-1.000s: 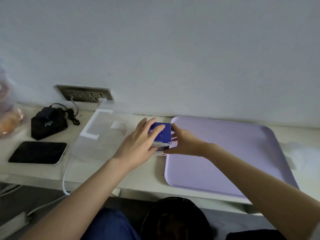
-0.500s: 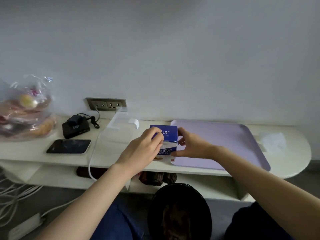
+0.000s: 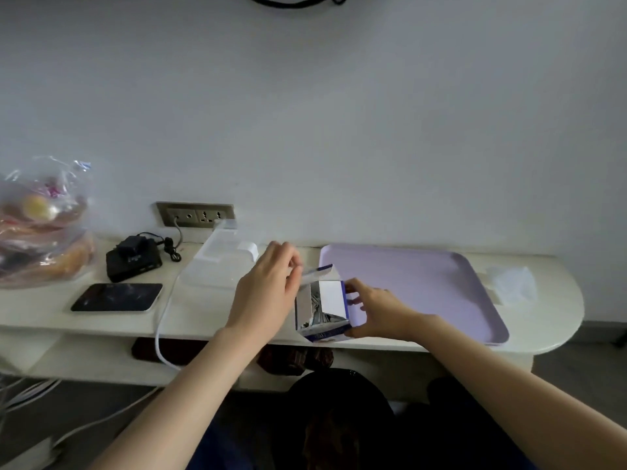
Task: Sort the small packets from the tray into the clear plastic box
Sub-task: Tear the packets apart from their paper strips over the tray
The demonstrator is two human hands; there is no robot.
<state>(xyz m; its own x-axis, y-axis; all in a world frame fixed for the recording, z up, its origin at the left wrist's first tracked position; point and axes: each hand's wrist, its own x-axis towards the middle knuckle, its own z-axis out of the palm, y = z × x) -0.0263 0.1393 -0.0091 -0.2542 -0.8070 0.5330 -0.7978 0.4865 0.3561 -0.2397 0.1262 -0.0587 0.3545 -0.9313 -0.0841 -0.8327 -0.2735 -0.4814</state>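
A small blue and white carton (image 3: 327, 308) stands at the shelf's front edge, its top open, with several small packets (image 3: 315, 305) showing inside. My right hand (image 3: 375, 310) grips the carton's right side. My left hand (image 3: 268, 286) pinches the carton's lifted lid flap (image 3: 319, 270). The lilac tray (image 3: 420, 286) lies just right of the carton and shows no packets on it. The clear plastic box (image 3: 220, 262) sits left of my left hand, near the wall.
A phone (image 3: 117, 297) lies face up at left, beside a black charger (image 3: 134, 261) and a bag of food (image 3: 40, 225). A wall socket (image 3: 195, 214) and a white cable (image 3: 163, 320) are near the box. A crumpled clear wrapper (image 3: 512, 286) lies right of the tray.
The carton was shut between both hands; now its lid is lifted open by my left hand and the packets show. The camera has pulled back.
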